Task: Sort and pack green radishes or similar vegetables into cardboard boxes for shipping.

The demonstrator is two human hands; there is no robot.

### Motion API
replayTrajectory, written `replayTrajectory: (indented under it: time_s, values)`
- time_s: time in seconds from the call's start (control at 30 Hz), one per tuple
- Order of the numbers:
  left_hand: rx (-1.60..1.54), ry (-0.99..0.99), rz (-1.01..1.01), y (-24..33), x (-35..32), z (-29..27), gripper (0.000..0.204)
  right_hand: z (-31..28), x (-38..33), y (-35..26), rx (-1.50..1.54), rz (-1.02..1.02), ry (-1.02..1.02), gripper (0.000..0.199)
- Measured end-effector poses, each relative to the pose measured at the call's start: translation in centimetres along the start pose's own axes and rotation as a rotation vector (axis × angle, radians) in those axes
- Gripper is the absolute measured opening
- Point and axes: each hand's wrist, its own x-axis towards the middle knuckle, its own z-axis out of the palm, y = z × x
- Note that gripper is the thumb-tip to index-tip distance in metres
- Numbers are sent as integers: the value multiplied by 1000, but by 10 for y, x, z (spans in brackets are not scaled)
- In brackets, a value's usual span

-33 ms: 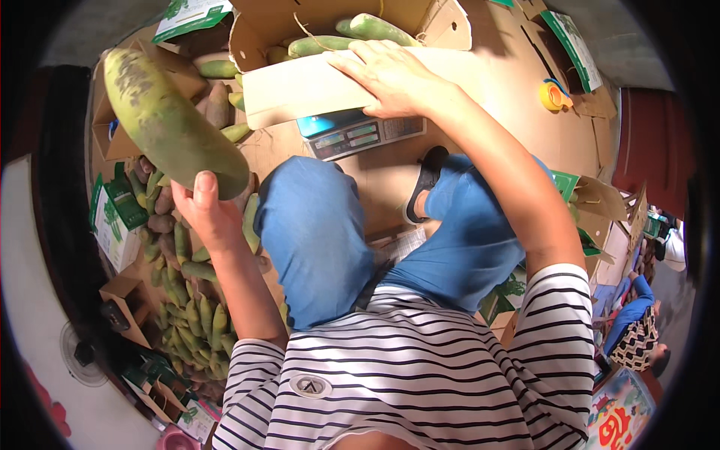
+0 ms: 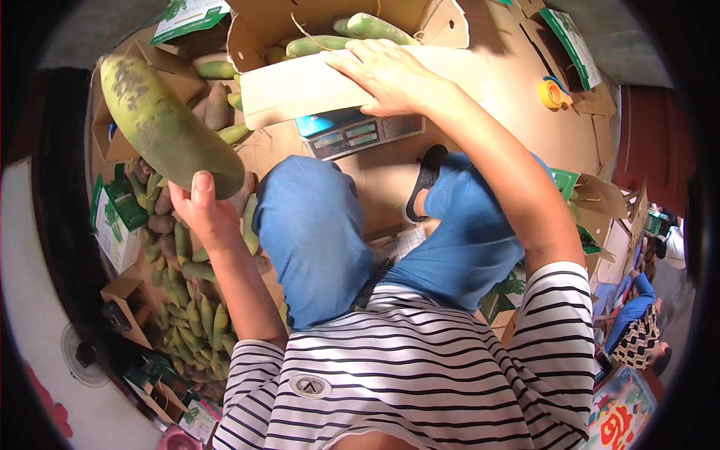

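A large green radish (image 2: 161,124), pale at its upper end with dark scuffs, slants up and left from my left hand (image 2: 202,210). My left fingers are closed around its lower end, thumb in front. My right hand (image 2: 390,75) lies with fingers stretched out on the folded-out flap (image 2: 292,94) of a cardboard box (image 2: 262,22). Several green radishes (image 2: 379,28) with thin roots lie inside this box. Beneath the flap, a digital scale (image 2: 364,135) partly shows, its displays facing me.
To my left, many radishes (image 2: 195,319) are heaped beside small cartons (image 2: 120,225). A yellow tape roll (image 2: 553,94) lies at the far right near another carton (image 2: 574,45). Opened boxes (image 2: 600,206) stand at my right; beyond them is another person (image 2: 634,319) in blue sleeves.
My left hand and the radish have shifted very slightly left. My right hand stays on the flap.
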Motion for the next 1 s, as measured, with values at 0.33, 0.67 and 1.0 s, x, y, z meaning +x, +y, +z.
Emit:
replayTrajectory:
  time_s: [0.33, 0.67, 1.0]
  values:
    - [860, 309, -138, -72, 6, -156, 53, 0, 2, -3, -107, 1, -34, 83]
    - [460, -138, 181, 82, 13, 88, 44, -2, -8, -2, -97, -20, 58, 65]
    - [1119, -499, 553, 10, 63, 143, 55, -38, -23, 9, 37, 25, 92, 30]
